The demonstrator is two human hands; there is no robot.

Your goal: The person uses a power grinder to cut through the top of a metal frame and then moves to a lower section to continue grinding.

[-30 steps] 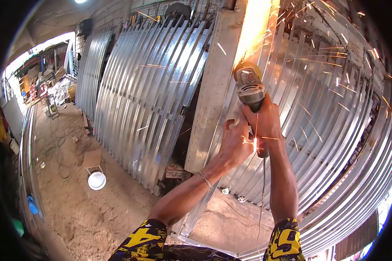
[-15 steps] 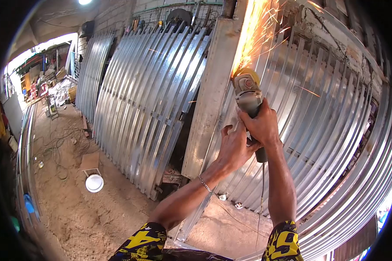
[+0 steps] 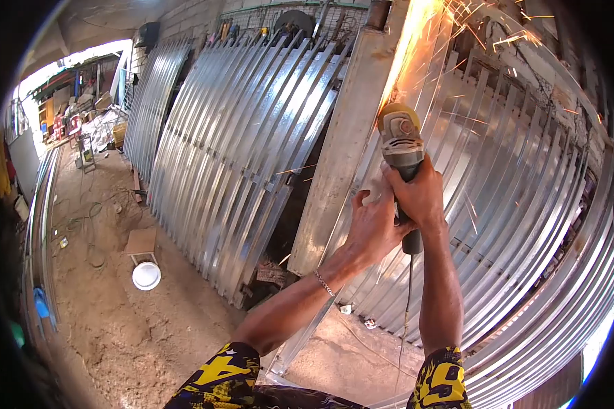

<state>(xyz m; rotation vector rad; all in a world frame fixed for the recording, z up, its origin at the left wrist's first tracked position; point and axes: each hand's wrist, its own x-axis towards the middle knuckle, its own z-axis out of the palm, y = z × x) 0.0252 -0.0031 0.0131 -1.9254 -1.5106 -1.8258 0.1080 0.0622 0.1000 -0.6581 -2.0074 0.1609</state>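
Note:
An angle grinder (image 3: 405, 148) with a yellow guard is held upright against the edge of a tall metal post (image 3: 344, 129). Bright sparks (image 3: 416, 48) stream upward from its disc, which the guard mostly hides. My right hand (image 3: 421, 196) wraps round the grinder's body just below its head. Lower and to the left, my left hand (image 3: 375, 221) grips the body too, its fingers curled and partly hidden. A power cord (image 3: 408, 293) hangs from the grinder's lower end. Behind it stands a ribbed metal panel (image 3: 505, 184).
More ribbed metal panels (image 3: 232, 143) lean along the wall at left. A small wooden stool (image 3: 142, 241) and a round white lid-like object (image 3: 147, 276) are on the dirt floor. Long metal bars (image 3: 37, 238) lie at far left; cables (image 3: 92, 235) trail across the ground.
The view has swung slightly left, so post, grinder and hands appear farther right. Sparks now scatter more widely to the upper right. Both hands keep their hold on the grinder.

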